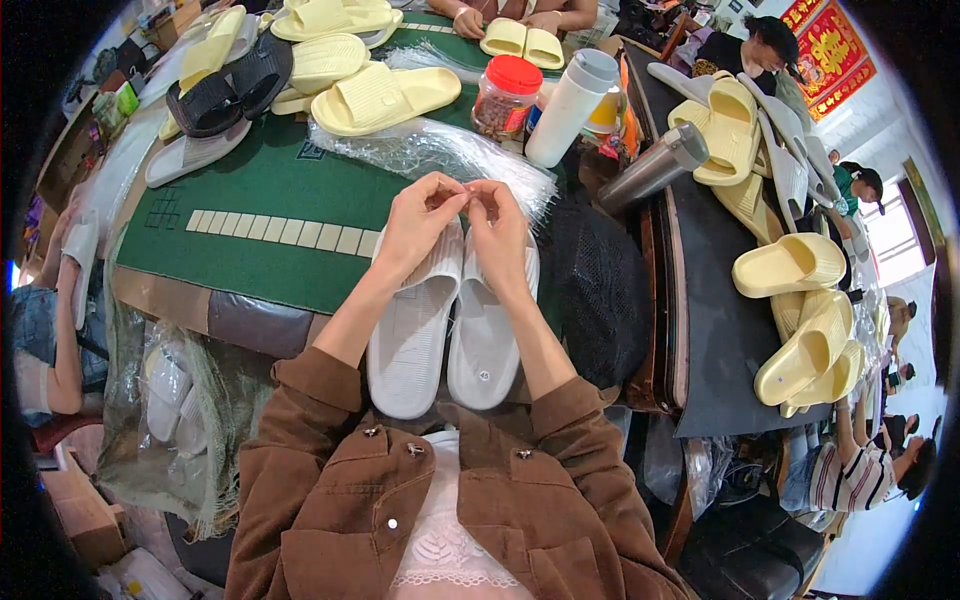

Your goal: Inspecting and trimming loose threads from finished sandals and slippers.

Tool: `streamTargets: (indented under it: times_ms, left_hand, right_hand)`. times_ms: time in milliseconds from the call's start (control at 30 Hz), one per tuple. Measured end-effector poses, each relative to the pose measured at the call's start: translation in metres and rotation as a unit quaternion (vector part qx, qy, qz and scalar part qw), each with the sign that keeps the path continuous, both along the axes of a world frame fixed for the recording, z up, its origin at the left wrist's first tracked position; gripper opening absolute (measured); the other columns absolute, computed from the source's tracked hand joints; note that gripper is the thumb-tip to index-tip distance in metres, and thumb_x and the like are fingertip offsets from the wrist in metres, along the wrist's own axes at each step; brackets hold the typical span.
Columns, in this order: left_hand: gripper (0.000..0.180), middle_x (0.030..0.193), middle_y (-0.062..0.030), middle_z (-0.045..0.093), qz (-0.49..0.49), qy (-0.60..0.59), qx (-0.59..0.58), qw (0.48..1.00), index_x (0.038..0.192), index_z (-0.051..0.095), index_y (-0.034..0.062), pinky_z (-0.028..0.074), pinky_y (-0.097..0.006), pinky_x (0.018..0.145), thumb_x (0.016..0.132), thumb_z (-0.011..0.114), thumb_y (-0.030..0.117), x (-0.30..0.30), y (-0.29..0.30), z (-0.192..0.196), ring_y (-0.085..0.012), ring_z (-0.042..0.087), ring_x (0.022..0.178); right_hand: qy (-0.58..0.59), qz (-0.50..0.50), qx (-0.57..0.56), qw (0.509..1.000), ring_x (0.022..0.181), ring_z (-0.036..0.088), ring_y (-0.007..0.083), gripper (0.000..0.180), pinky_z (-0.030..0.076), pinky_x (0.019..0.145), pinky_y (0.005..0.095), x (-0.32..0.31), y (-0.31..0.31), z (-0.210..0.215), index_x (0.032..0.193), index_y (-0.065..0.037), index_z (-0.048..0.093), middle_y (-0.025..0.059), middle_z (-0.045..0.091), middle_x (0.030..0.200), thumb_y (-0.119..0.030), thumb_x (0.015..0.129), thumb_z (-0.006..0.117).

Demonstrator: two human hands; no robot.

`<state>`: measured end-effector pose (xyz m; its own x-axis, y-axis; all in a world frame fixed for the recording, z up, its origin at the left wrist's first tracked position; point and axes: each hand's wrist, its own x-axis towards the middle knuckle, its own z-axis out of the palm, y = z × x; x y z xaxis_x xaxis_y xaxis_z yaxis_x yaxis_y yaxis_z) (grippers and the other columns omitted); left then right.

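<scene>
A pair of light grey slippers lies side by side before me, the left slipper (408, 335) touching or nearly touching the right slipper (484, 345). Both point away from me, and a small round sticker marks the right one's heel. Over their straps, my left hand (415, 225) and my right hand (500, 238) meet with thumbs and fingertips pinched together. Whatever they pinch is too small to make out. Just beyond my fingers lies a bundle of clear plastic strands or film (430, 150).
Yellow slippers (385, 98) and black slippers (232, 85) crowd the green mat (270, 185). A red-lidded jar (505, 97), white bottle (572, 107) and steel flask (655, 167) stand beyond my right hand. More slippers cover the dark right-hand table (720, 330). Co-workers sit around.
</scene>
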<state>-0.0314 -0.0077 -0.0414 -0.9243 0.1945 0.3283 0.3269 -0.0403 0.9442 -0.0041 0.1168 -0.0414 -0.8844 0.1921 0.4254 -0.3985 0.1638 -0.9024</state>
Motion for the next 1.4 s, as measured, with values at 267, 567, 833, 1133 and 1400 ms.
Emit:
streamTargets:
  times_ms: [267,567,833,1133,1400]
  left_hand:
    - [0.01,0.079,-0.0028,0.064,0.039,0.0,0.028,0.999,0.093,0.063,-0.0007,0.047,-0.022,0.066,0.086,0.062,0.006,0.002,-0.001,0.002,-0.0071,0.058,0.073]
    - [0.01,0.089,-0.0018,0.061,-0.022,-0.046,-0.031,0.998,0.094,0.06,-0.0011,0.046,-0.022,0.074,0.087,0.06,0.005,0.008,0.003,0.009,-0.0083,0.057,0.083]
    - [0.015,0.083,-0.0044,0.065,-0.014,-0.04,0.037,0.998,0.098,0.057,-0.0001,0.046,-0.022,0.067,0.085,0.062,0.005,0.003,0.004,0.0,-0.0075,0.058,0.074]
    - [0.009,0.079,-0.0023,0.064,0.001,0.005,0.003,1.0,0.091,0.062,0.0002,0.046,-0.022,0.065,0.086,0.063,0.007,0.002,0.003,-0.001,-0.0069,0.058,0.073]
    - [0.009,0.075,-0.0014,0.063,0.034,-0.01,0.007,0.999,0.09,0.062,0.0003,0.045,-0.022,0.062,0.086,0.063,0.008,0.004,0.003,0.005,-0.0063,0.056,0.069]
  right_hand:
    - [-0.028,-0.022,0.01,0.999,0.082,0.056,0.0105,0.016,0.045,0.077,0.0247,0.001,0.004,0.001,0.099,0.0,0.059,0.0039,0.061,0.087,0.002,0.087,0.049]
    - [0.012,-0.041,0.029,0.999,0.081,0.056,0.011,0.02,0.046,0.076,0.0243,0.0,0.004,-0.004,0.099,0.0,0.058,0.0049,0.059,0.091,0.005,0.084,0.046]
    - [-0.017,0.005,-0.037,0.999,0.082,0.055,0.0103,0.021,0.046,0.075,0.0243,-0.002,0.005,-0.006,0.1,0.001,0.057,0.0042,0.057,0.092,0.007,0.084,0.044]
    - [-0.012,-0.011,-0.032,0.999,0.08,0.058,0.0153,0.018,0.048,0.072,0.0277,0.001,-0.002,0.0,0.097,0.0,0.057,0.0073,0.06,0.087,0.006,0.084,0.047]
    - [-0.002,-0.035,0.031,0.999,0.082,0.056,0.0113,0.013,0.045,0.072,0.0247,0.001,0.002,0.002,0.098,-0.002,0.059,0.0038,0.06,0.089,-0.001,0.086,0.052]
